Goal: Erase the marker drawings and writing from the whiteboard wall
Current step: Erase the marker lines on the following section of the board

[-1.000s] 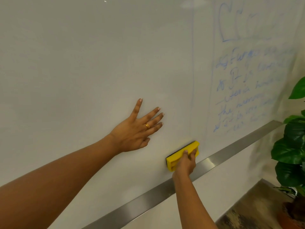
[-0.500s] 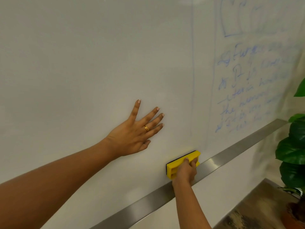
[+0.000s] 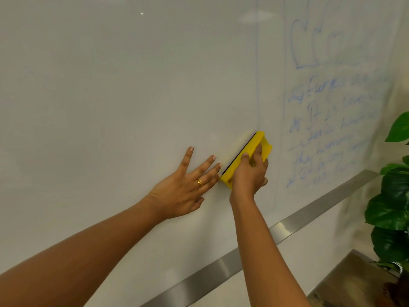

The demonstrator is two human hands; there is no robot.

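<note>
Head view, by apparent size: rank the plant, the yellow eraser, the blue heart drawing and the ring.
1. plant, though cut off by the frame edge.
2-3. yellow eraser and heart drawing look alike; the heart is farther off, so unranked.
4. ring.

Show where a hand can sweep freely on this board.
Free: the whiteboard above and left of the left hand, and the patch below both hands down to the metal ledge. Crowded: the yellow eraser in the right hand sits close beside the left hand; the plant hems the right end.
</note>
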